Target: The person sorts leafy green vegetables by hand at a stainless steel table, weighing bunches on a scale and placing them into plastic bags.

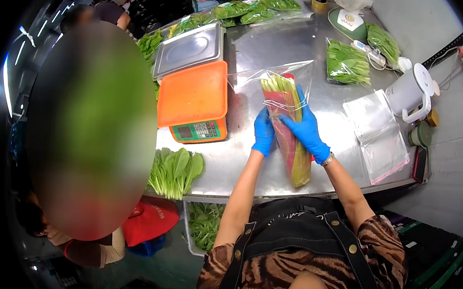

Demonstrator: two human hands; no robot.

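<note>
A clear plastic bag [295,94] holds a long bundle of pale green vegetable stalks [278,82], with reddish and yellow-green colouring further down. The bundle slants over the steel table, cut ends away from me. Both hands wear blue gloves. My left hand [264,130] grips the bundle's left side near its middle. On the other side, my right hand [306,127] lies along the bag, its thumb across the front and its fingers pointing up the right edge. The bag's loose mouth spreads beyond the stalk ends. A small red item is partly hidden beside my right wrist.
An orange digital scale [194,95] and a steel-topped scale [190,47] stand left on the metal table [242,165]. Loose leafy greens [176,171] lie at the near edge. At right are bagged greens [346,63], flat plastic bags [377,134] and a white jug [410,92]. Other people are nearby.
</note>
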